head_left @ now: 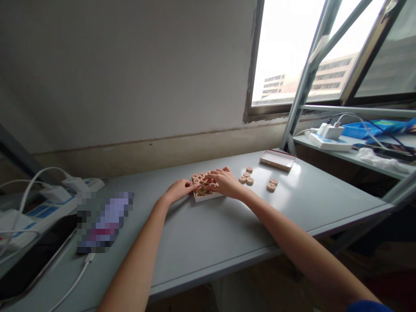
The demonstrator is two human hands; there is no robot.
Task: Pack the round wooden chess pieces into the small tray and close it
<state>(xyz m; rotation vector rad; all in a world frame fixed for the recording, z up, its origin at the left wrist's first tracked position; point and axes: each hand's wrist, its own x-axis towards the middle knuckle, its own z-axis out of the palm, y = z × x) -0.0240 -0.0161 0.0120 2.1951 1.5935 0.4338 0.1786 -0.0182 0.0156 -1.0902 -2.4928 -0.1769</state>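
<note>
A shallow white box (209, 197) filled with round wooden xiangqi pieces (199, 194) sits on the grey desk. My left hand (179, 190) is closed against the box's left side, its thumb reaching over the rim onto the pieces. From the right, my right hand (225, 181) arches over the box. Its index finger and thumb are curled around a xiangqi piece (212, 184) among the others, and the palm hides the box's right part. Several loose pieces (249, 180) lie on the desk just right of that hand.
A clear box lid (277, 159) lies at the desk's back right. On the left are a blurred-out phone (105, 223) with a cable, a dark device (39, 255) and a power strip (94, 185). A metal frame post (300, 91) rises by the window.
</note>
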